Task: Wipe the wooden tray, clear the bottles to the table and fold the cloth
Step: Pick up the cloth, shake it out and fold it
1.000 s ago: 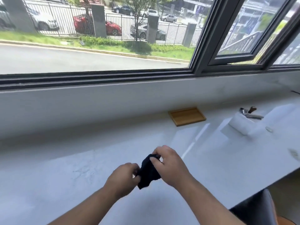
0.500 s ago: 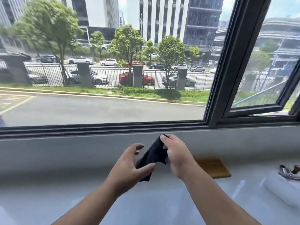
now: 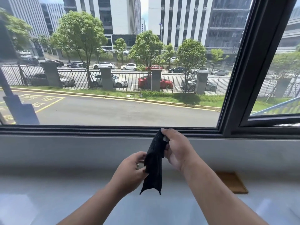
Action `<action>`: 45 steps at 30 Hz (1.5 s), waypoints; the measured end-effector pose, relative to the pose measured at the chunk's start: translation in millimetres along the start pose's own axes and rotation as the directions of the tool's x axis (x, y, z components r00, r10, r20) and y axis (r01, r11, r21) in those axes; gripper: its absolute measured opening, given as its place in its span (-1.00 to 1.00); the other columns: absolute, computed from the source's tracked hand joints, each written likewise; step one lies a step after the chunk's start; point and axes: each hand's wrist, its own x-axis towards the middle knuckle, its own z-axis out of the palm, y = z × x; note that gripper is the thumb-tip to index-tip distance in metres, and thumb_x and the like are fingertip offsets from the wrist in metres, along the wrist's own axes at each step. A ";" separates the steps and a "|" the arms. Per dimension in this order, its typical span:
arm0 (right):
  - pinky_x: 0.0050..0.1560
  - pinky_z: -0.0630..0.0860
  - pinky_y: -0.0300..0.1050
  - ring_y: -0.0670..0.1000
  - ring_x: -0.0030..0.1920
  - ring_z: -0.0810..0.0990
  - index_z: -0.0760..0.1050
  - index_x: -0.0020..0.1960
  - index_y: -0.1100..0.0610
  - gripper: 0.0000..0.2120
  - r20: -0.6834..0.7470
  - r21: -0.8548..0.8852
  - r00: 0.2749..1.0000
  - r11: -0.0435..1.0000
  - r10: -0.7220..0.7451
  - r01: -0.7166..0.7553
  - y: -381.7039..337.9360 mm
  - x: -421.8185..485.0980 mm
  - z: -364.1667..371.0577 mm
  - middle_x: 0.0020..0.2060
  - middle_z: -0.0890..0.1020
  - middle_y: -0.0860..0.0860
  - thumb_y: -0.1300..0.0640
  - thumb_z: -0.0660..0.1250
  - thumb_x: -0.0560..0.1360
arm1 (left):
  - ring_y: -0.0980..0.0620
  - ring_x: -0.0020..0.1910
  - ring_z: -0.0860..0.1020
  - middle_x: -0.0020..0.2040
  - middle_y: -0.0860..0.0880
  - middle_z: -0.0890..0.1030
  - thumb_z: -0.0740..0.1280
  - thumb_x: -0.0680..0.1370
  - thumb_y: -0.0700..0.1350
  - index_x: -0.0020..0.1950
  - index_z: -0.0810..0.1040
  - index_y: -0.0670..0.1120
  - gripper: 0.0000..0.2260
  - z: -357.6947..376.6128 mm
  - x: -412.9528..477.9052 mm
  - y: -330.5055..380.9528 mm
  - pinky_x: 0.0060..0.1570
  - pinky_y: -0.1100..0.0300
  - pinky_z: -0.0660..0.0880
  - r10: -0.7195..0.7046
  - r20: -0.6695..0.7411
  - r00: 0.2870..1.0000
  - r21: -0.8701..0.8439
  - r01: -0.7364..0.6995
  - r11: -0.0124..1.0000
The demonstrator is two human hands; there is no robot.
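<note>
Hands [image 3: 155, 161] hold black cloth [image 3: 153, 166] above white table [image 3: 48, 200], wooden tray [image 3: 233, 182] beside.

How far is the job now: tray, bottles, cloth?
Done, as it looks: the tray lies bare on the table, with no bottles in view; whether it was wiped cannot be told. In hand: the cloth hangs between the right hand and the left hand, partly folded. Left: finish folding.

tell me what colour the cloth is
Black, a plain knit-like weave, no print. The cloth shows best in the head view.
</note>
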 end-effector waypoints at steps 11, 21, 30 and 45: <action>0.22 0.60 0.19 0.21 0.06 0.72 0.56 0.33 0.13 -0.40 0.083 -0.159 0.984 0.977 0.156 -0.141 70.0 -16.4 -36.2 0.15 0.71 0.26 -0.32 0.34 0.54 | -0.12 -0.04 0.75 -0.03 -0.11 0.78 0.28 0.60 0.11 0.08 0.73 0.03 -0.73 -19.9 26.2 35.3 -0.09 0.04 0.65 -0.174 0.042 0.984 -0.344 0.178 0.922; -0.12 0.70 -0.11 0.01 -0.11 0.77 0.66 0.13 0.11 -0.79 0.122 -0.263 0.873 0.864 0.471 -0.430 157.3 -31.6 -40.1 -0.06 0.79 0.02 0.03 0.33 0.62 | -0.24 -0.02 0.75 0.08 -0.29 0.75 0.28 0.71 0.05 0.28 0.58 -0.24 -0.64 -44.5 25.9 50.4 -0.05 -0.09 0.69 -0.352 0.280 0.893 -0.641 0.447 0.624; 0.27 0.50 0.18 0.26 0.31 0.57 0.53 0.46 0.21 -0.49 0.219 0.187 0.925 0.918 0.310 -0.351 142.2 -29.3 -28.4 0.37 0.59 0.29 -0.08 0.27 0.63 | -0.31 0.16 0.69 0.21 -0.34 0.69 0.22 0.72 0.08 0.18 0.71 -0.31 -0.52 -78.3 31.9 43.1 0.13 -0.13 0.65 -0.329 0.303 0.895 -0.683 0.444 0.580; 0.07 0.62 0.06 0.20 0.15 0.70 0.55 0.39 0.22 -0.68 0.070 -0.034 0.990 0.992 0.123 -0.121 38.5 11.3 -26.1 0.24 0.69 0.24 0.22 0.25 0.66 | -0.17 -0.19 0.72 -0.03 -0.22 0.73 0.29 0.65 -0.09 0.05 0.72 -0.20 -0.74 -117.5 18.7 -13.6 -0.25 0.01 0.65 -0.547 0.120 0.828 -0.707 0.458 0.538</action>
